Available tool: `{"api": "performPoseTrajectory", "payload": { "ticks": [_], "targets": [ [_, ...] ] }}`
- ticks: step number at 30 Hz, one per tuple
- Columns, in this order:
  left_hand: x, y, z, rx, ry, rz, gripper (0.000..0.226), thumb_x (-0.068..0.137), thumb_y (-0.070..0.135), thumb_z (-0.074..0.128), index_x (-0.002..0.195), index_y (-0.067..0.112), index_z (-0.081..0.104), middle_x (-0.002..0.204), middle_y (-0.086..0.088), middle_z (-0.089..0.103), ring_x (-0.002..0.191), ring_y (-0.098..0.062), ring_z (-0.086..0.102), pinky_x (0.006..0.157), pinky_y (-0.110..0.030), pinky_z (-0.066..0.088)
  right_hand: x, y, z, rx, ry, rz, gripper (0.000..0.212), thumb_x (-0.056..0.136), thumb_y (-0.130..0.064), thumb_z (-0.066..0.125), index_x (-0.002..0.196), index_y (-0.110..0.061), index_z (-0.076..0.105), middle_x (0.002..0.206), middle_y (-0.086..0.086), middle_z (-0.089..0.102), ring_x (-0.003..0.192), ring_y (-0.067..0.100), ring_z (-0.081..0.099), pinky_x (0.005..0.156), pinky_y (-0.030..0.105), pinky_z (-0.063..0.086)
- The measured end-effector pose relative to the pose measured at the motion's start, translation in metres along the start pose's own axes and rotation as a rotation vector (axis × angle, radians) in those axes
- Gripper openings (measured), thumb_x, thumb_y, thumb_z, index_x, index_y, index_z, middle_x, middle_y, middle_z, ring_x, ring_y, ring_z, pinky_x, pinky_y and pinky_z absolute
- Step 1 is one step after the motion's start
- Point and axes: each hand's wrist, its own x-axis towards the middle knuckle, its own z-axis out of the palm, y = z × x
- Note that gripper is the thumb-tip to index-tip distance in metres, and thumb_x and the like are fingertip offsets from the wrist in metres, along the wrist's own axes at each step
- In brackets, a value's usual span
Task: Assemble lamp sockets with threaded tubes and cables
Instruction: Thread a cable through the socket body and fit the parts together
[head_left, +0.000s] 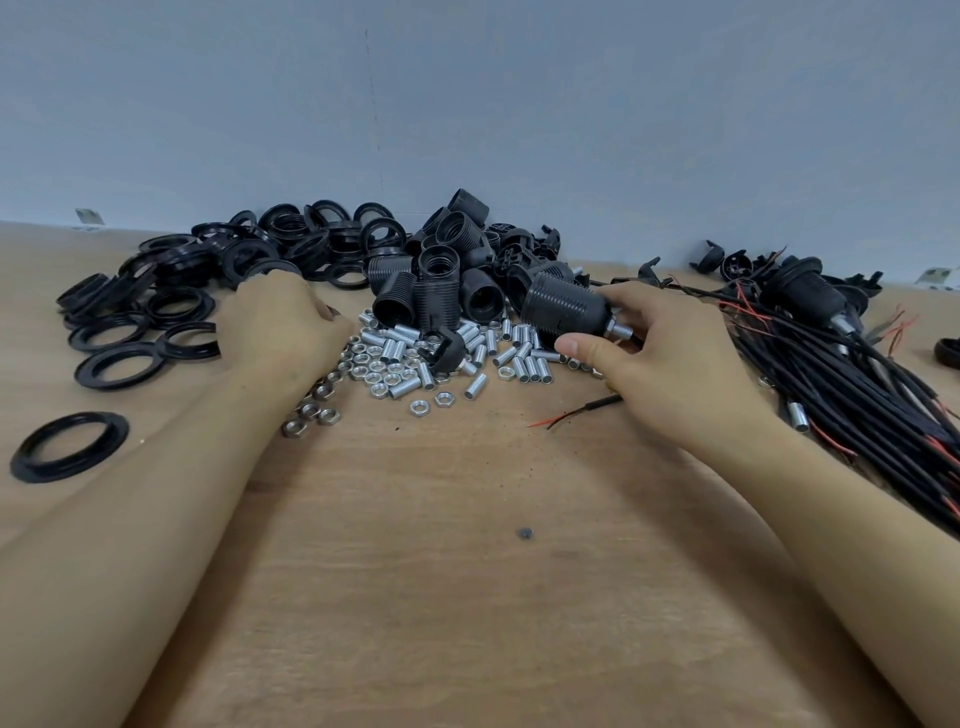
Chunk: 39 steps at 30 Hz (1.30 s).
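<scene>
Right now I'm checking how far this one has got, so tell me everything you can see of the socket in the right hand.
The socket is black, seemingly plastic, with a ribbed, threaded barrel. It lies roughly on its side, held above the table, over the scattered metal tubes. A short silvery threaded tube with a nut sticks out of its narrow end. The right hand grips that end, thumb underneath. Its open end faces left.

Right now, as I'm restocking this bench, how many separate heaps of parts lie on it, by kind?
Heap of black rings: 1
Heap of black socket bodies: 1
Heap of silver tubes and nuts: 1
Bundle of black cables: 1
Total: 4
Not counted: the socket held in the right hand.
</scene>
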Motion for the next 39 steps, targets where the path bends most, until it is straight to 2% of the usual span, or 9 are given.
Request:
{"api": "performPoseTrajectory", "payload": {
  "ticks": [3,6,9,14,17,21,26,32,39],
  "targets": [
    [-0.002,0.006,-0.001,-0.119,0.006,0.028,0.012,0.077,0.013,0.068,0.074,0.024,0.067,0.104,-0.009,0.068,0.104,-0.032,0.059,0.081,-0.036,0.044,0.000,0.001,0.000,-0.005,0.000,0.001,0.035,0.080,-0.043,0.075,0.113,-0.032,0.069,0.095,-0.018,0.068,0.091,0.000,0.057,0.077,0.014,0.040],
    [0.000,0.006,0.001,-0.211,0.011,0.016,0.036,0.080,0.009,0.060,0.115,0.017,0.066,0.128,-0.016,0.053,0.116,-0.032,0.052,0.095,-0.038,0.043,-0.001,0.000,0.001,0.006,-0.011,0.002,0.035,0.079,-0.043,0.075,0.112,-0.033,0.069,0.095,-0.017,0.069,0.092,0.002,0.059,0.078,0.018,0.040],
    [-0.002,0.005,0.001,-0.311,0.050,0.036,0.055,0.083,0.012,0.059,0.138,0.008,0.050,0.118,-0.014,0.063,0.112,-0.022,0.051,0.092,-0.024,0.037,-0.001,0.000,0.001,0.012,-0.017,-0.001,0.036,0.080,-0.043,0.075,0.113,-0.034,0.068,0.098,-0.016,0.070,0.094,0.004,0.060,0.083,0.024,0.043],
    [-0.012,0.022,-0.008,-0.601,0.100,0.146,0.053,0.085,0.011,0.073,0.135,0.017,0.056,0.092,0.011,0.071,0.085,-0.002,0.068,0.084,-0.009,0.047,-0.001,0.000,0.001,0.054,-0.023,-0.011,0.034,0.080,-0.042,0.075,0.112,-0.034,0.068,0.097,-0.018,0.070,0.093,0.002,0.061,0.081,0.014,0.044],
    [-0.032,0.040,-0.010,-0.831,-0.011,0.273,0.063,0.085,0.009,0.077,0.142,0.014,0.050,0.092,0.017,0.075,0.093,0.005,0.069,0.088,-0.012,0.051,-0.003,-0.005,0.001,0.136,-0.041,-0.062,0.032,0.083,-0.040,0.074,0.113,-0.033,0.067,0.098,-0.017,0.071,0.095,0.004,0.064,0.086,0.023,0.049],
    [-0.054,0.057,-0.009,-0.972,-0.239,0.393,0.043,0.090,0.005,0.070,0.130,0.015,0.060,0.100,0.013,0.076,0.105,-0.004,0.069,0.099,-0.033,0.053,-0.005,-0.009,0.002,0.137,-0.022,-0.129,0.029,0.083,-0.041,0.074,0.110,-0.035,0.065,0.095,-0.016,0.070,0.089,0.006,0.063,0.080,0.018,0.047],
    [-0.063,0.063,-0.010,-1.079,-0.335,0.442,0.026,0.099,0.006,0.056,0.123,0.010,0.065,0.101,0.009,0.075,0.098,-0.004,0.071,0.088,-0.018,0.052,-0.004,-0.008,0.000,0.141,-0.057,-0.113,0.035,0.084,-0.038,0.074,0.117,-0.028,0.066,0.099,-0.012,0.070,0.093,0.009,0.064,0.086,0.030,0.049],
    [-0.058,0.061,-0.006,-1.260,-0.430,0.325,0.022,0.095,0.014,0.063,0.117,0.012,0.069,0.104,-0.008,0.076,0.106,-0.023,0.070,0.097,-0.037,0.053,-0.005,-0.009,0.001,0.122,-0.054,-0.138,0.033,0.083,-0.040,0.074,0.113,-0.027,0.068,0.097,-0.009,0.072,0.091,0.013,0.066,0.085,0.035,0.049],
    [-0.055,0.059,-0.008,-1.309,-0.439,0.319,0.022,0.086,0.017,0.067,0.106,0.022,0.075,0.103,-0.003,0.077,0.105,-0.021,0.070,0.096,-0.037,0.054,-0.006,-0.012,0.001,0.158,-0.073,-0.143,0.033,0.084,-0.037,0.073,0.115,-0.025,0.067,0.100,-0.008,0.072,0.096,0.010,0.065,0.087,0.034,0.050]
  ]
}}
